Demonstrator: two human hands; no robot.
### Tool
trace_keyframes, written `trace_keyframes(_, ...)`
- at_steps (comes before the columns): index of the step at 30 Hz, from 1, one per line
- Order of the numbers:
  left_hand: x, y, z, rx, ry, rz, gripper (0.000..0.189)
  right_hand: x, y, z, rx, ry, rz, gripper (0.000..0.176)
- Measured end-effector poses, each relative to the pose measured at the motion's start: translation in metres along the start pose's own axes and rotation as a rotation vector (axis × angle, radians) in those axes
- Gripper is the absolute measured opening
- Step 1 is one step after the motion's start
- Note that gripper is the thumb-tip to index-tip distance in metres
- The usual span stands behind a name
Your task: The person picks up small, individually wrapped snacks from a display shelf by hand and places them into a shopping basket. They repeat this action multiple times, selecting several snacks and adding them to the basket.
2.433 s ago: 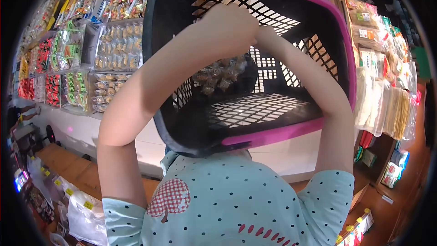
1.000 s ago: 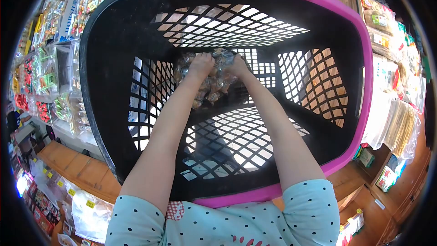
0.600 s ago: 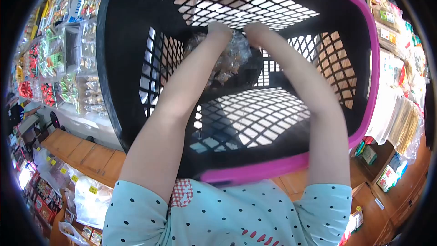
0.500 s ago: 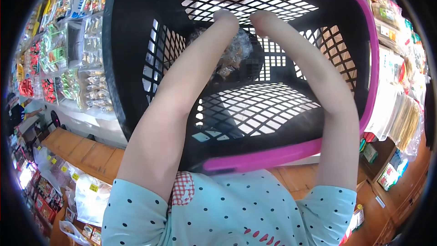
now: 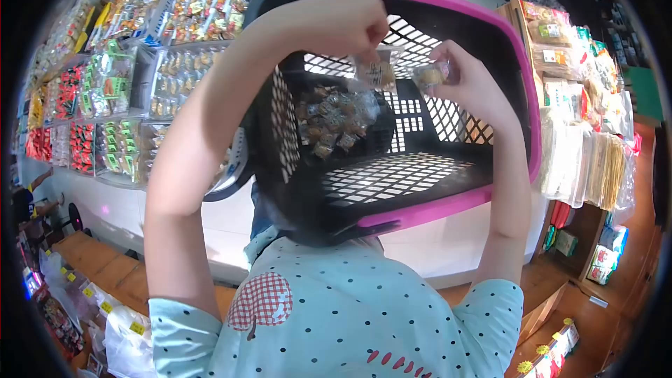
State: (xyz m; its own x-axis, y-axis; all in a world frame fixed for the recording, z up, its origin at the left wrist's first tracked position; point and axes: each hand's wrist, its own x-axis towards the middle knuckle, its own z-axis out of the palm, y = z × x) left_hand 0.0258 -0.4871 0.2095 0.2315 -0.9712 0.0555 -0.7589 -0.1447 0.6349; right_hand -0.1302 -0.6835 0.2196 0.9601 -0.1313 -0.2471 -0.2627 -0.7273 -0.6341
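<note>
A black mesh shopping basket with a pink rim [image 5: 448,201] stands in front of me in the head view, open toward me. Over its far side, my left hand [image 5: 360,21] is closed on a small snack packet [image 5: 380,73] in clear wrapping with dark print. My right hand [image 5: 470,80], to the right of it, pinches a second clear-wrapped snack packet [image 5: 430,75]. The two packets hang apart above the basket's inside. Down in the basket lies a pile of clear-wrapped small snacks [image 5: 334,117], heaped toward the left.
Trays of packaged snacks [image 5: 185,73] line the left side. On the right, a wooden shelf [image 5: 521,24] carries bagged goods and a bundle of long thin sticks [image 5: 600,168]. White plastic bags with yellow tags [image 5: 129,336] are at lower left. Another person [image 5: 28,199] is at far left.
Both hands have come up out of the basket, each with a snack packet now visible in it. The basket appears farther right and smaller, and the pile inside shows more fully.
</note>
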Motion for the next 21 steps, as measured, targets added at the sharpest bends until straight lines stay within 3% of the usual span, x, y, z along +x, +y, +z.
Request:
trace_keyframes(1,-0.024,0.008,-0.013,-0.070,-0.051,-0.046,0.019,-0.009,-0.009,0.008,0.025,0.059,-0.070,0.040)
trace_keyframes(3,-0.077,0.007,-0.021,-0.350,0.038,-0.023,0.018,-0.024,-0.027,0.032,0.542,0.003,-0.127,0.040)
trace_keyframes(4,-0.104,0.011,-0.024,-0.471,0.072,-0.106,0.014,-0.035,-0.047,0.040,0.695,-0.009,-0.096,0.042)
trace_keyframes(8,-0.196,0.011,-0.016,-0.743,0.212,-0.152,0.013,-0.056,-0.107,0.085,0.825,-0.019,-0.190,0.048)
trace_keyframes(11,-0.261,0.004,-0.028,-0.572,0.292,-0.140,0.013,-0.064,-0.156,0.121,0.815,0.012,-0.235,0.051)
trace_keyframes(13,-0.305,0.003,-0.037,-0.632,0.331,-0.254,0.011,-0.067,-0.184,0.144,0.859,0.001,-0.239,0.054)
trace_keyframes(16,-0.370,-0.029,-0.034,-0.626,0.572,-0.281,0.013,-0.064,-0.220,0.184,0.857,0.018,-0.295,0.056)
trace_keyframes(21,-0.439,-0.065,-0.019,-0.729,0.614,-0.370,0.015,-0.049,-0.263,0.247,0.821,-0.011,-0.252,0.052)
